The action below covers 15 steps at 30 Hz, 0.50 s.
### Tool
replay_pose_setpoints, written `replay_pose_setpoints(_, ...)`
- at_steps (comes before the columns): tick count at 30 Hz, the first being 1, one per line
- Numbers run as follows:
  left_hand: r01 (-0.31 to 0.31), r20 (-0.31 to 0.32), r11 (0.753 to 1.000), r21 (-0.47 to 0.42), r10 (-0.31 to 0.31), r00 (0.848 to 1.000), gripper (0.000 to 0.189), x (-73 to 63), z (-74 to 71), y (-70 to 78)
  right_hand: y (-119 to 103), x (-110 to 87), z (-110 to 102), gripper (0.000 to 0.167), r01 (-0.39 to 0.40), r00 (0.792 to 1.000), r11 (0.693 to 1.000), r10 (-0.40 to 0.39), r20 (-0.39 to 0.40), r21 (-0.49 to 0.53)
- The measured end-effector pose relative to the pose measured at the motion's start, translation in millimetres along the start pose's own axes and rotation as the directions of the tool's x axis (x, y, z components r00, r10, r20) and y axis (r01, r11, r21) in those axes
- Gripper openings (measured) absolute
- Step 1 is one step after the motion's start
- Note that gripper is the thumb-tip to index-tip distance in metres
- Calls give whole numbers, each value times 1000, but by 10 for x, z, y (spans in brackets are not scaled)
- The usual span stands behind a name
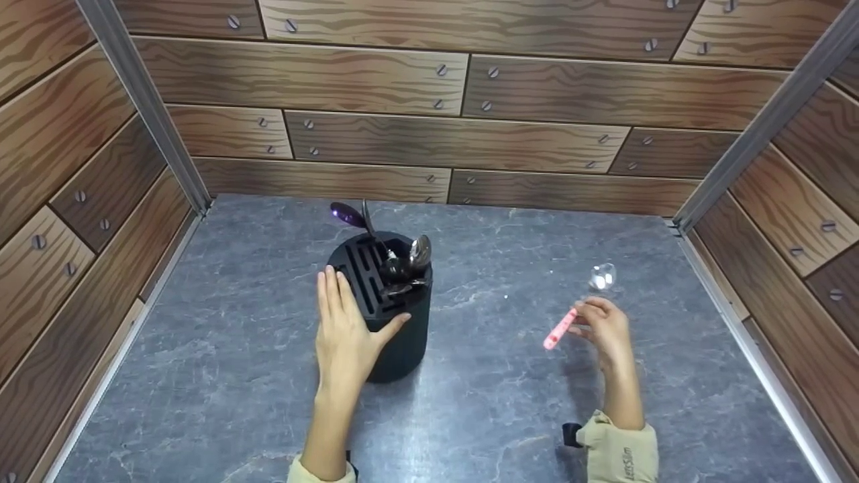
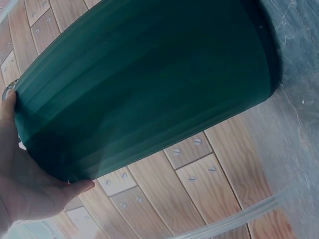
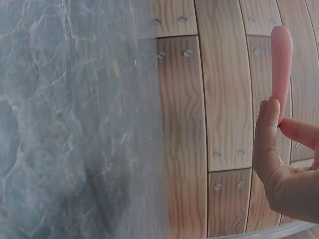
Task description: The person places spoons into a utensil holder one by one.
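My left hand (image 1: pixel 344 342) rests on the near left rim of a dark cylindrical utensil holder (image 1: pixel 402 349), fingers straight and thumb spread across its edge. The left wrist view shows the holder's smooth green wall (image 2: pixel 149 89), with the left hand (image 2: pixel 30 174) at its top end. Slots run across the holder's top, and several spoons stand in it, among them a purple one (image 1: pixel 347 215) and a shiny metal one (image 1: pixel 420 251). Off to the right, my right hand (image 1: pixel 606 329) pinches a spoon by its pink handle (image 1: pixel 561 329). Its shiny bowl (image 1: pixel 602 276) points away from me. In the right wrist view the pink handle (image 3: pixel 281 64) sticks up above the fingertips.
The grey marbled tabletop (image 1: pixel 483 402) lies under both hands. Wood-patterned panels (image 1: pixel 376 74) wall in the back and both sides, with metal corner posts (image 1: pixel 151 114) between them.
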<state>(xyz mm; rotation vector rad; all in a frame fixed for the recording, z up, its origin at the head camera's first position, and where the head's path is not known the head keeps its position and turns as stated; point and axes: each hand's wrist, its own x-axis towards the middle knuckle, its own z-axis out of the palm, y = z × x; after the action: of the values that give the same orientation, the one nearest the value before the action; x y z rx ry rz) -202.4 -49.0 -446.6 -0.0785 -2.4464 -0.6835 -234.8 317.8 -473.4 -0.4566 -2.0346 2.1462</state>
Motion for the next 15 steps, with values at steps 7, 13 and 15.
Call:
replay_pose_setpoints(7,-7,-3,1000,2,7,1000,113,11,-1,1,-77,-46,141,31,11,998,999,-7,65,-51)
replay_pose_setpoints(13,-5,-13,1000,-8,5,1000,113,2,1,-2,-102,-87,226,33,26,996,996,-18,91,-87)
replay_pose_setpoints(15,-4,-13,1000,-10,4,1000,113,2,1,-1,-109,-101,254,32,34,995,995,-25,93,-95)
